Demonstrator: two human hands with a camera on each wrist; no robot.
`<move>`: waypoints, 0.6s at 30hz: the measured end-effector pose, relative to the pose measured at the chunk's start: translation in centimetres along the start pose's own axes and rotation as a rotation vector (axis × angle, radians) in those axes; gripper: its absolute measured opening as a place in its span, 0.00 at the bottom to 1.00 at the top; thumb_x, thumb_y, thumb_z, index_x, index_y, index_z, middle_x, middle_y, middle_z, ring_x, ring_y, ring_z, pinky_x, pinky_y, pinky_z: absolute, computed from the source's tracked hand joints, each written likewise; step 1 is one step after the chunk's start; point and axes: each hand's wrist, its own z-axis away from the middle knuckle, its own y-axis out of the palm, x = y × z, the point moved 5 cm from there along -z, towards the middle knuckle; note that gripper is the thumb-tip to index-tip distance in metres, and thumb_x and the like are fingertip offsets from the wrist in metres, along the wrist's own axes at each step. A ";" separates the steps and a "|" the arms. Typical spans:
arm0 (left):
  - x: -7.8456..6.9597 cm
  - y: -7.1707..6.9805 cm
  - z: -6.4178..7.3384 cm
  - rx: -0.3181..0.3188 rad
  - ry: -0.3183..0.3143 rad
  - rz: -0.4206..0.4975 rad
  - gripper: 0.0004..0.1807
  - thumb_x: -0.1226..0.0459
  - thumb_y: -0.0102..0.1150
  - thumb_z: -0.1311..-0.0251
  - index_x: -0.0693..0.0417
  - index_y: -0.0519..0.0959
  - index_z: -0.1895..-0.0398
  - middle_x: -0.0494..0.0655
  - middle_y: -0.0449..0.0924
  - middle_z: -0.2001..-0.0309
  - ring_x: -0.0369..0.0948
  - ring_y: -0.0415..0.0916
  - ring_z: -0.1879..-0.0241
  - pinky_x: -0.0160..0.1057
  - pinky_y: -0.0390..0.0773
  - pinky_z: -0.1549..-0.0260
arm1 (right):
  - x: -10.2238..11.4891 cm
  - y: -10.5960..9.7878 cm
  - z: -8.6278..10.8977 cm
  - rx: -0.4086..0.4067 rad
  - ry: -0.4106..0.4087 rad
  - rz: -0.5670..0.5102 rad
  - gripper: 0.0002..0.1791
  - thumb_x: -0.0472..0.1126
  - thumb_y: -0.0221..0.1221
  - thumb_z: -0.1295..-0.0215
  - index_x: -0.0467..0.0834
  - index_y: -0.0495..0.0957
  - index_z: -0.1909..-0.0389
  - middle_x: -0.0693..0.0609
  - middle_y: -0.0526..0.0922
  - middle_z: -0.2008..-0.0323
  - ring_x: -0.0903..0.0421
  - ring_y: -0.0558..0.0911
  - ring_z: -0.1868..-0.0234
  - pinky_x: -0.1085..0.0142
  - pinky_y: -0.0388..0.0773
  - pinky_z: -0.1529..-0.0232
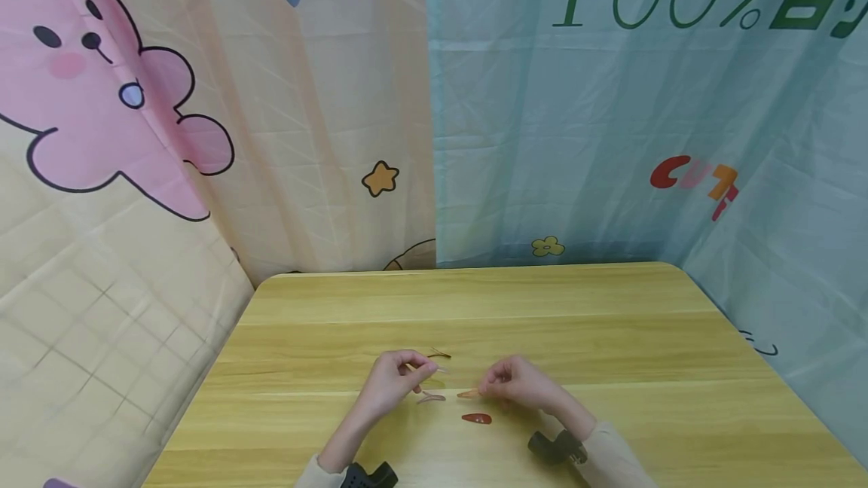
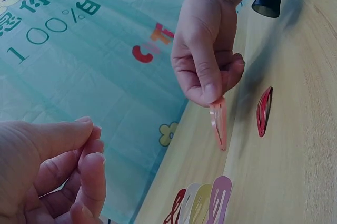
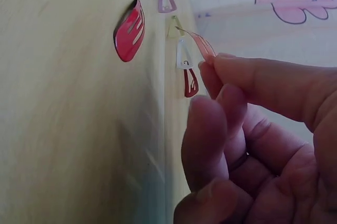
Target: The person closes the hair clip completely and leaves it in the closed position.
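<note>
My right hand (image 1: pixel 524 385) pinches one end of an orange-pink snap hair clip (image 2: pixel 218 126) between thumb and index finger. The clip's free end points away from the fingertips, above the table. On the table near it lies a shiny red snap clip (image 2: pixel 264 112). My left hand (image 1: pixel 395 381) hovers by a row of clips, its fingers loosely curled with nothing visible between them. That row runs from a purple clip (image 2: pixel 219 198) through a yellow clip (image 2: pixel 200 203) and a white clip (image 2: pixel 188 203) to a dark red clip (image 2: pixel 175 206). In the head view the left hand partly covers the row.
The wooden table (image 1: pixel 542 322) has rounded far corners. Printed curtains (image 1: pixel 542 134) hang behind it and along both sides. A dark camera mount sits on each wrist, the right one (image 1: pixel 552 446) close above the tabletop.
</note>
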 end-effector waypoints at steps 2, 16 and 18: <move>0.0 0.0 0.0 0.005 0.002 0.000 0.15 0.56 0.61 0.38 0.61 0.83 0.64 0.56 0.81 0.66 0.60 0.76 0.75 0.28 0.57 0.90 | 0.1 0.0 0.1 0.002 -0.006 0.005 0.06 0.36 0.62 0.39 0.36 0.81 0.70 0.44 0.80 0.76 0.59 0.70 0.83 0.72 0.66 0.82; 0.0 0.1 0.0 0.011 0.002 -0.005 0.15 0.56 0.61 0.38 0.62 0.83 0.64 0.52 0.82 0.66 0.59 0.76 0.76 0.29 0.58 0.90 | 0.1 0.2 0.1 -0.024 0.004 0.129 0.06 0.36 0.63 0.40 0.38 0.81 0.74 0.49 0.78 0.81 0.62 0.69 0.83 0.73 0.64 0.83; 0.0 0.2 0.0 0.013 -0.002 -0.004 0.15 0.56 0.61 0.38 0.61 0.83 0.64 0.53 0.82 0.66 0.59 0.76 0.76 0.29 0.58 0.90 | 0.1 0.2 0.0 -0.039 0.003 0.145 0.05 0.36 0.64 0.41 0.39 0.82 0.74 0.51 0.78 0.81 0.63 0.68 0.82 0.73 0.64 0.82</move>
